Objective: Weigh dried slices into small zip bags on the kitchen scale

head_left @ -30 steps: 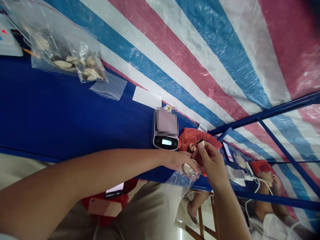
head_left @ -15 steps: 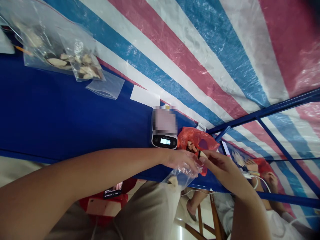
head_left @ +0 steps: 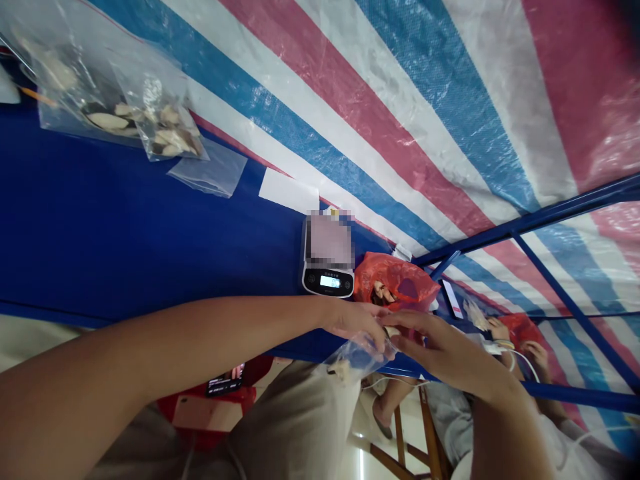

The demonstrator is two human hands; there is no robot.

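Observation:
My left hand (head_left: 353, 322) is closed on the mouth of a small clear plastic bag (head_left: 363, 357), which hangs over my lap with pale pieces (head_left: 340, 369) in its lower end. Between the fingertips of my right hand (head_left: 433, 340) is a pale slice with a dark edge (head_left: 391, 331), held at the bag's mouth. Fingers partly cover the slice. Just beyond both hands lies an open red plastic bag (head_left: 417, 283) with more slices (head_left: 383, 293) in it. To its left stands a kitchen scale (head_left: 329, 283) with a lit display; its plate is blurred out.
Clear bags of dark-edged pale slices (head_left: 173, 137) and a flat clear bag (head_left: 213, 170) lie far left on the blue table (head_left: 125, 220). White paper (head_left: 289, 190) is behind the scale. A phone (head_left: 226, 381) sits below the table edge. Another person's hands (head_left: 535, 357) show at right.
My right hand has moved down and left, bringing the slice from above the red bag to the mouth of the clear bag. My left hand still grips the clear bag.

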